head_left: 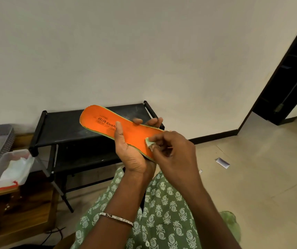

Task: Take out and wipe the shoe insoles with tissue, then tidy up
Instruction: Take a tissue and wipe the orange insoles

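Observation:
An orange shoe insole (101, 121) with a green edge and black printed lettering is held up in front of me, printed side facing me. My left hand (133, 153) grips it from below, thumb across its face and fingertips curled over the far edge. My right hand (173, 151) pinches a small wad of pale green tissue (149, 142) and presses it against the insole's near end. No shoe is in view.
A black two-tier shoe rack (67, 130) stands against the wall behind the insole. At left, a clear plastic box (21, 177) with white tissue sits on a wooden table (4, 193). Paper scraps (222, 163) lie on the tiled floor at right. A dark doorway (287, 78) opens at far right.

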The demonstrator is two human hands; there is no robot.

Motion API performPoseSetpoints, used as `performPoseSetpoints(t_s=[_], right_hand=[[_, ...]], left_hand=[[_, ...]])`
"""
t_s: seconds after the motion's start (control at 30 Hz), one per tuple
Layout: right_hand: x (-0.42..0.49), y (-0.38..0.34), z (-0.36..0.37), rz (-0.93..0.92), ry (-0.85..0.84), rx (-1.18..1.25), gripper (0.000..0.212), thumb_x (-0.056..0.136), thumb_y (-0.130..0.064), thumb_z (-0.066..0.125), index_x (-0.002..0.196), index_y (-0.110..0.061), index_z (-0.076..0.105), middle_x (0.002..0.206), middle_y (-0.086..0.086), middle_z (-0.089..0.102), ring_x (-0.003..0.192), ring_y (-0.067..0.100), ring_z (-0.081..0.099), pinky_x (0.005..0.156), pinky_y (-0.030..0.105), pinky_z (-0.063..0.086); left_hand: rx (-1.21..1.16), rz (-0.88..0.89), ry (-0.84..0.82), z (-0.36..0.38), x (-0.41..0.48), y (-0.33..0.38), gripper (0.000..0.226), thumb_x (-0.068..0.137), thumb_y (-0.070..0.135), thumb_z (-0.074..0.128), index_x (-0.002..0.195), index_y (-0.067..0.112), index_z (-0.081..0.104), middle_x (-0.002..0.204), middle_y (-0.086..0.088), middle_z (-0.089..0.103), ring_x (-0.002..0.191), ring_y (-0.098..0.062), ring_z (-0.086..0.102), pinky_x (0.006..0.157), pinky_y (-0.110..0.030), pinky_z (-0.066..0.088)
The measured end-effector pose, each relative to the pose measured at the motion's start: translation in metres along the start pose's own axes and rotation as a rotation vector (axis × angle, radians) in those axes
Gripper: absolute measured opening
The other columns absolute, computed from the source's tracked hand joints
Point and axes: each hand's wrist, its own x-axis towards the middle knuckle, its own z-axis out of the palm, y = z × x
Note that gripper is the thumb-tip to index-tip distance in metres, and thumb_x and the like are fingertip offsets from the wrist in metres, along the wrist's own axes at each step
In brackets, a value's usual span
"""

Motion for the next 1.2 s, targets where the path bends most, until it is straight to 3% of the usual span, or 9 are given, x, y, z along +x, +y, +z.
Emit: performPoseSetpoints(t_s=[0.17, 0.3, 0.4, 0.47, 0.6, 0.77, 0.93, 1.03, 1.2], right_hand=[[0.002, 0.003, -0.004, -0.028, -0.028, -0.014, 0.019, 0.084, -0.009, 0.073, 0.097, -0.023, 0.075, 0.092, -0.012, 0.065, 0.083, 0.003, 0.061, 0.069, 0.013, 0.048], [0.006, 0.030, -0.025, 0.090, 0.078, -0.169, 0.020, 0.082, -0.011, 0.073, 0.090, -0.029, 0.070, 0.087, -0.012, 0.064, 0.076, 0.003, 0.059, 0.071, 0.030, 0.055], [0.007, 0.037, -0.028, 0.106, 0.105, -0.175, 0.019, 0.082, -0.011, 0.072, 0.088, -0.029, 0.068, 0.084, -0.012, 0.064, 0.073, 0.004, 0.060, 0.068, 0.038, 0.056], [0.008, 0.035, -0.023, 0.093, 0.104, -0.174, 0.020, 0.083, -0.010, 0.070, 0.090, -0.029, 0.067, 0.086, -0.011, 0.064, 0.075, 0.003, 0.059, 0.069, 0.036, 0.056], [0.012, 0.020, -0.008, -0.004, 0.126, -0.091, 0.019, 0.085, -0.006, 0.069, 0.097, -0.021, 0.069, 0.092, -0.008, 0.064, 0.081, 0.002, 0.059, 0.072, 0.021, 0.052], [0.013, 0.012, -0.001, -0.090, 0.070, -0.128, 0.019, 0.085, -0.008, 0.070, 0.100, -0.019, 0.072, 0.095, -0.008, 0.064, 0.083, -0.001, 0.058, 0.072, 0.006, 0.043], [0.013, 0.027, -0.028, 0.074, 0.010, -0.194, 0.013, 0.081, -0.017, 0.073, 0.090, -0.026, 0.071, 0.082, -0.013, 0.064, 0.072, 0.004, 0.060, 0.068, 0.029, 0.054], [0.010, 0.031, -0.032, 0.147, -0.012, -0.201, 0.013, 0.080, -0.019, 0.073, 0.084, -0.030, 0.070, 0.076, -0.014, 0.065, 0.071, 0.004, 0.062, 0.068, 0.038, 0.056], [0.007, 0.004, -0.010, 0.103, -0.072, 0.046, 0.014, 0.084, -0.010, 0.073, 0.089, -0.024, 0.075, 0.084, -0.013, 0.069, 0.076, -0.001, 0.063, 0.066, 0.011, 0.047]], left_hand=[[-0.009, -0.017, -0.024, -0.002, 0.001, -0.001, 0.053, 0.096, 0.063, 0.037, 0.094, 0.014, 0.058, 0.100, -0.023, 0.065, 0.117, -0.043, 0.059, 0.112, -0.061, 0.034], [-0.008, 0.028, 0.006, 0.000, 0.000, 0.007, 0.053, 0.097, 0.061, 0.035, 0.095, 0.014, 0.057, 0.103, -0.023, 0.064, 0.115, -0.043, 0.060, 0.081, -0.051, 0.058], [-0.023, 0.040, 0.017, 0.002, 0.000, 0.010, 0.053, 0.096, 0.061, 0.036, 0.096, 0.013, 0.056, 0.102, -0.023, 0.064, 0.114, -0.043, 0.060, 0.072, -0.045, 0.058], [-0.018, 0.043, 0.021, 0.002, 0.001, 0.008, 0.052, 0.096, 0.061, 0.036, 0.095, 0.013, 0.057, 0.101, -0.022, 0.065, 0.114, -0.043, 0.060, 0.076, -0.047, 0.058], [-0.010, 0.012, 0.009, -0.001, 0.002, -0.002, 0.052, 0.096, 0.061, 0.039, 0.096, 0.014, 0.059, 0.100, -0.024, 0.066, 0.118, -0.044, 0.058, 0.108, -0.058, 0.041], [-0.054, -0.094, -0.039, 0.000, -0.002, -0.008, 0.052, 0.094, 0.063, 0.041, 0.096, 0.014, 0.059, 0.104, -0.025, 0.063, 0.121, -0.044, 0.056, 0.103, -0.055, 0.046], [-0.016, -0.024, -0.029, -0.005, 0.002, 0.003, 0.054, 0.097, 0.063, 0.037, 0.096, 0.014, 0.058, 0.105, -0.023, 0.063, 0.118, -0.043, 0.057, 0.109, -0.058, 0.039], [-0.002, -0.006, -0.027, -0.004, 0.002, 0.006, 0.053, 0.097, 0.062, 0.036, 0.097, 0.014, 0.058, 0.104, -0.021, 0.065, 0.116, -0.042, 0.059, 0.087, -0.053, 0.055], [-0.028, -0.074, -0.026, -0.001, -0.002, -0.005, 0.049, 0.095, 0.062, 0.041, 0.095, 0.016, 0.059, 0.102, -0.022, 0.062, 0.122, -0.042, 0.055, 0.113, -0.060, 0.034]])
